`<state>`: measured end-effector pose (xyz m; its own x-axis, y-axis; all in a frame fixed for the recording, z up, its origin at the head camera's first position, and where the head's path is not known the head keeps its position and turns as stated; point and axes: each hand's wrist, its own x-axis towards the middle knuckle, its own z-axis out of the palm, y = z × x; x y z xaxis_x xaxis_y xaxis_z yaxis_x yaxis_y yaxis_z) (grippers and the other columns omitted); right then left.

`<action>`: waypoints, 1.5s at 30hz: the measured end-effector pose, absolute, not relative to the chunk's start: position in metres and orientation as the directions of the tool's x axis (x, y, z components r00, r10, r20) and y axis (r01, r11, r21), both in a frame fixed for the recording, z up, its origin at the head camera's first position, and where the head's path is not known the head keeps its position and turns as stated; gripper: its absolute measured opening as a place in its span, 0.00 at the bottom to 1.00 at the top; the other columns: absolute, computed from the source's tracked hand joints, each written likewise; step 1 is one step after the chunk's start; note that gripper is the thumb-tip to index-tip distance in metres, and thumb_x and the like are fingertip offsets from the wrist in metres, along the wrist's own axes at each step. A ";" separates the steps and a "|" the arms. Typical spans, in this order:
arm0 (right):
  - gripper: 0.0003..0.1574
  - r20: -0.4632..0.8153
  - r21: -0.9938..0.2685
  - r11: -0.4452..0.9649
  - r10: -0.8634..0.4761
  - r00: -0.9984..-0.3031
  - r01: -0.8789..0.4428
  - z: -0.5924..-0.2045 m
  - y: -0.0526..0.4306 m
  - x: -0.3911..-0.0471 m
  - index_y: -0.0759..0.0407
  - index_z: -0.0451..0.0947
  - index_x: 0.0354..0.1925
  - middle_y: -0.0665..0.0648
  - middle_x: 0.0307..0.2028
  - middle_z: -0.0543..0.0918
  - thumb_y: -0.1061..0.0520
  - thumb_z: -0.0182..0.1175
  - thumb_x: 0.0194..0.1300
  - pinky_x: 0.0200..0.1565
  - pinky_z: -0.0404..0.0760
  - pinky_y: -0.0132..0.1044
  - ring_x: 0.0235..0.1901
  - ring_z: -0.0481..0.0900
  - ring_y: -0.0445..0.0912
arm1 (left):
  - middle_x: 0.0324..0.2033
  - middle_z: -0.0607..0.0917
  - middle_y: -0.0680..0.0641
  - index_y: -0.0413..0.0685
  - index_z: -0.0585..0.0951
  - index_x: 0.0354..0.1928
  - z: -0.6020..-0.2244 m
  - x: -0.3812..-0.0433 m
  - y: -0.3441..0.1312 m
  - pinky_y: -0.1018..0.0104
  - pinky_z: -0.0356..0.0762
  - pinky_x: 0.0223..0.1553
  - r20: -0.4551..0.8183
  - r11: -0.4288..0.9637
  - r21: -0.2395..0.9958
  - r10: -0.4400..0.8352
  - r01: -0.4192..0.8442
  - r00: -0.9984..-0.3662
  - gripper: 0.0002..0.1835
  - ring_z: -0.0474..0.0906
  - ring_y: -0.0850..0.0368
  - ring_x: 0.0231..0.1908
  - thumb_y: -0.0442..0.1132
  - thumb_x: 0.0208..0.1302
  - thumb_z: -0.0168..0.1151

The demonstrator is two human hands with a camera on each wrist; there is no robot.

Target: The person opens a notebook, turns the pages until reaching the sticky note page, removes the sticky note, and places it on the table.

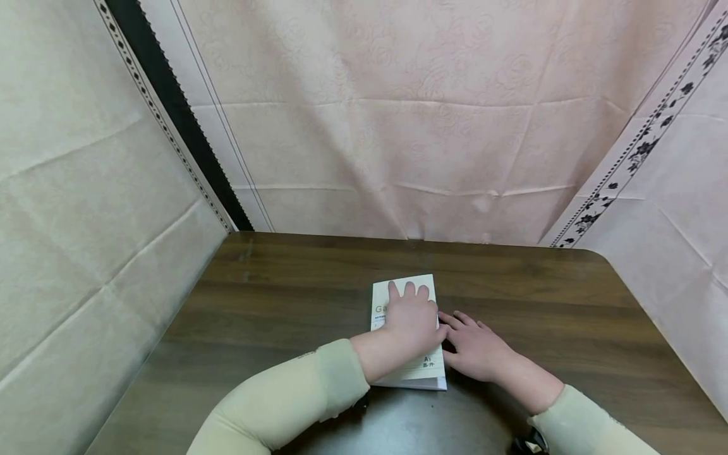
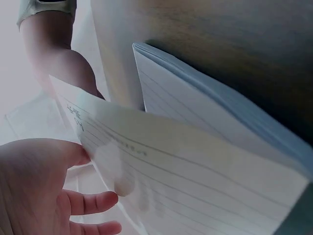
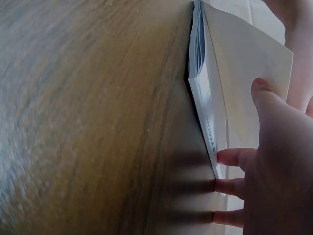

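A thin notebook (image 1: 418, 370) with a pale cream cover lies on the table, with "A5" printed near its lower right. Across the cover rests my left hand (image 1: 411, 319), fingers spread and pointing to the far end. My right hand (image 1: 474, 347) lies along the notebook's right side. In the right wrist view, the right thumb (image 3: 264, 93) overlaps the cover (image 3: 239, 54) and the straight fingers (image 3: 230, 186) reach the page edges. The left wrist view shows the cover's lined inner side (image 2: 195, 171) raised from the ruled pages (image 2: 171, 100) beneath.
The notebook is on a dark brown wood-grain table (image 1: 284, 303). Pale cloth (image 1: 398, 158) hangs behind the table, with more at both sides. A black device (image 1: 530, 442) sits at the right wrist, by the sleeve.
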<state>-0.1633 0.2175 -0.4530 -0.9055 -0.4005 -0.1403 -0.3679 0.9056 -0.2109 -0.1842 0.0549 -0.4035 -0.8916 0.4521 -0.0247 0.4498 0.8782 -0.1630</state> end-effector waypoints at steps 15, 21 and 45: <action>0.50 -0.089 -0.181 0.891 -0.437 -0.895 -0.417 -0.452 0.216 -0.161 0.50 0.69 0.70 0.56 0.71 0.67 0.31 0.66 0.55 0.61 0.64 0.68 0.70 0.60 0.63 | 0.58 0.76 0.51 0.65 0.85 0.53 -0.383 -0.182 0.051 0.36 0.45 0.69 0.005 0.836 -0.282 0.492 0.471 -0.870 0.21 0.62 0.44 0.65 0.61 0.70 0.49; 0.57 -0.088 -0.167 0.894 -0.434 -0.896 -0.417 -0.451 0.217 -0.161 0.48 0.65 0.73 0.55 0.71 0.67 0.23 0.63 0.53 0.60 0.64 0.68 0.70 0.61 0.62 | 0.57 0.77 0.51 0.63 0.86 0.49 -0.371 -0.179 0.040 0.38 0.45 0.70 0.045 0.857 -0.257 0.473 0.447 -0.880 0.20 0.62 0.45 0.67 0.61 0.68 0.51; 0.61 -0.180 -0.172 0.906 -0.414 -0.892 -0.386 -0.453 0.217 -0.164 0.44 0.63 0.74 0.57 0.73 0.62 0.15 0.56 0.51 0.61 0.61 0.70 0.71 0.57 0.63 | 0.61 0.73 0.46 0.51 0.85 0.48 -0.326 -0.173 -0.042 0.38 0.37 0.71 0.124 0.921 -0.212 0.357 0.327 -0.926 0.17 0.56 0.42 0.69 0.50 0.63 0.58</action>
<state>-0.1640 0.2172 -0.4532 -0.8923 -0.4138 -0.1804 -0.3855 0.9065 -0.1721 -0.1728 -0.0418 -0.3256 -0.9259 0.3570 0.1240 0.3267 0.9210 -0.2120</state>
